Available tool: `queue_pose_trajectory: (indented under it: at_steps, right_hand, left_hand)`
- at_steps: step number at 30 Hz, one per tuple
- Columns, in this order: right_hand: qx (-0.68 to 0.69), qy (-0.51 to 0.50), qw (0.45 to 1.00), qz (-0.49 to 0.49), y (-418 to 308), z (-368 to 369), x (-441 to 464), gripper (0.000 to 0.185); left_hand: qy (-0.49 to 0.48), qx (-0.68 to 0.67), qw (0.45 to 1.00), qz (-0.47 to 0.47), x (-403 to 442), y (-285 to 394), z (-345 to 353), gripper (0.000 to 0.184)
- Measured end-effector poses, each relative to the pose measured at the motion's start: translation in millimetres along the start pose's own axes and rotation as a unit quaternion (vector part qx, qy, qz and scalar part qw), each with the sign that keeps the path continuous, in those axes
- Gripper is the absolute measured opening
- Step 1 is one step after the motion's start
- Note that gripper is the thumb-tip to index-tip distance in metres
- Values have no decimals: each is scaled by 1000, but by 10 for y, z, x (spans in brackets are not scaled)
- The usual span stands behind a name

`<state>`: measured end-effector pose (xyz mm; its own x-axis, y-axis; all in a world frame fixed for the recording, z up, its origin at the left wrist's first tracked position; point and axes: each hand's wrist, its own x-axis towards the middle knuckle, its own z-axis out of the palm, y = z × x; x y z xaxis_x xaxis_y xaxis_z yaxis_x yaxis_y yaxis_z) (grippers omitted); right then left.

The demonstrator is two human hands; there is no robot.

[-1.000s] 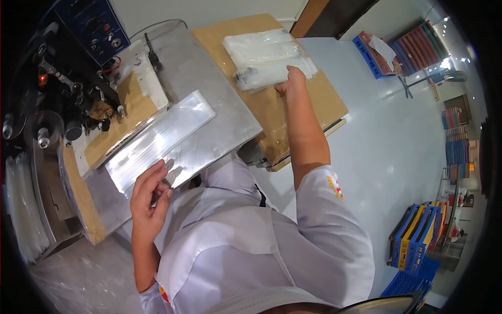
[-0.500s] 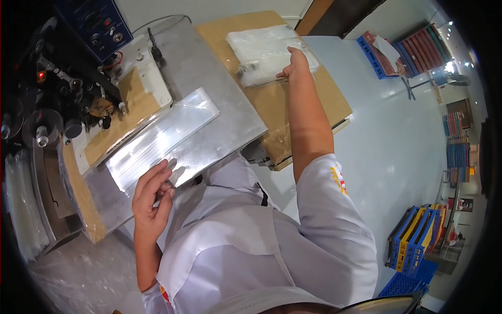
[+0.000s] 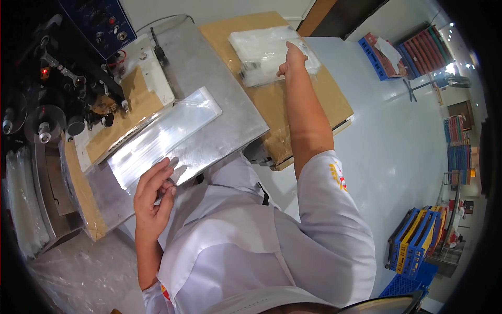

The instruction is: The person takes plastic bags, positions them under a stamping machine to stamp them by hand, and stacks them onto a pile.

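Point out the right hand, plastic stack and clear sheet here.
Right hand (image 3: 295, 58): head view, middle of the hand.
Plastic stack (image 3: 264, 51): head view, upper face.
Clear sheet (image 3: 165, 137): head view, near its centre.

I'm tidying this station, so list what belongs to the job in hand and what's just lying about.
Apparently in use:
- plastic bags, at the right hand
- flat clear plastic, by the left hand
- metal table

Apparently lying about:
- blue and yellow crates
- white sheet
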<state>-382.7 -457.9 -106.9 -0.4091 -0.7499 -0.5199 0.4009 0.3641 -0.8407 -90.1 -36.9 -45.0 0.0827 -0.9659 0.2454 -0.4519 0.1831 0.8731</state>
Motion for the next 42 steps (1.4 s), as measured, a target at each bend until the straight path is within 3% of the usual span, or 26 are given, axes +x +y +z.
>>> queue_pose_trajectory:
  at_steps: [3, 6, 9, 12, 14, 16, 17, 18, 19, 20, 22, 24, 25, 26, 27, 29, 30, 35, 36, 38, 39, 42]
  right_hand:
    - [-89, 20, 995, 37, -37, -83, -148, 107]
    - [-44, 29, 998, -33, 82, -205, -148, 100]
    - [28, -23, 999, -23, 172, -353, -38, 88]
    - [5, 5, 996, -84, 173, -506, -367, 95]
    - [-81, -34, 952, -292, 219, -554, -607, 85]
    - [-1, -233, 918, -321, -18, -575, -1753, 76]
    - [-19, -334, 887, -319, -80, -579, -2193, 77]
    - [-189, -430, 765, -440, -134, -734, -2563, 76]
    - [-312, -488, 646, -497, -151, -821, -2880, 71]
    - [-391, -538, 504, -551, -170, -909, -3195, 66]
    - [-436, -594, 403, -543, -33, -822, -3353, 50]
    - [-441, -633, 384, -506, 180, -774, -3180, 34]
    - [-434, -632, 478, -429, 159, -765, -3146, 28]
    - [-422, -620, 565, -343, 120, -742, -3127, 23]
    - [-404, -598, 645, -252, 92, -722, -3114, 19]
    - [-395, -572, 701, -160, 62, -705, -3097, 16]
    - [-390, -557, 724, -115, 67, -678, -3104, 15]
    - [-380, -562, 728, -100, 263, -659, -3132, 14]
    - [-385, -557, 730, -94, 281, -669, -3127, 15]
    - [-348, -588, 702, -202, 425, -701, -3168, 14]
    - [-326, -599, 686, -255, 483, -696, -3205, 14]
    - [-325, -627, 646, -290, 432, -663, -3349, 13]
  left_hand:
    - [11, -49, 999, 1, -21, -67, 13, 49]
    - [30, -91, 995, -4, -23, -60, 20, 52]
    - [59, -118, 991, -12, -15, -13, 55, 52]
    - [25, -136, 989, -56, -49, -62, -11, 47]
    - [-13, -137, 988, -72, -58, -52, -64, 41]
    - [-43, -129, 988, -68, 29, 75, -120, 35]
    - [-73, -63, 995, 13, 85, 185, -153, 34]
    - [-104, 6, 991, 87, 154, 338, -179, 32]
    - [-135, 78, 975, 157, 178, 474, -208, 31]
    - [-132, 93, 974, 156, 177, 594, -215, 30]
    - [-129, 122, 971, 161, 156, 764, -261, 27]
    - [-68, 176, 978, 85, 62, 760, -414, 27]
    - [-40, 197, 978, 47, 16, 746, -487, 27]
    - [-21, 104, 992, -66, -25, 743, -624, 29]
    - [-5, 7, 993, -115, -66, 582, -737, 28]
    - [38, -187, 959, -208, -171, 180, -886, 26]
    - [61, -216, 955, -195, -162, 151, -865, 25]
    - [109, -340, 923, -145, -7, 265, -677, 18]
    - [115, -305, 934, -148, -19, 240, -671, 16]
    - [124, -235, 952, -154, -47, 182, -631, 12]
    - [119, -211, 961, -129, -57, 220, -612, 12]
    - [102, -101, 989, -23, -119, 392, -429, 7]
